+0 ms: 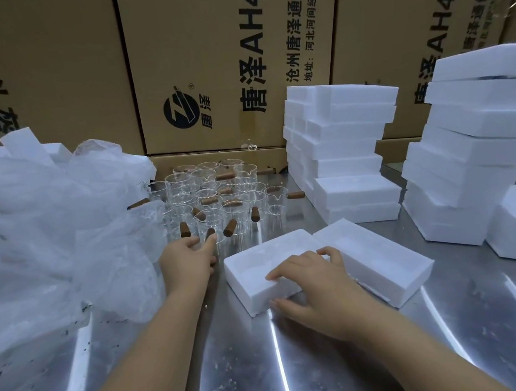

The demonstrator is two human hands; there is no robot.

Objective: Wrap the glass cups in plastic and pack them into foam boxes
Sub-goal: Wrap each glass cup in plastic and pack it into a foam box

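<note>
Head view: we see the glass cups (214, 194), clear with brown handles, standing clustered at the back of the steel table (322, 370), just beside a heap of plastic sheeting (41, 230) on the left. Left hand (186, 260) reaches in with fingers stretched out, index tip touching the nearest cup's handle, nothing pinched. Right hand (314, 283) grips the open foam box (250, 271) near centre, fingers over its top, thumb against its near wall. Foam box stacks (346, 151) stand right; cardboard cartons (215, 53) behind.
</note>
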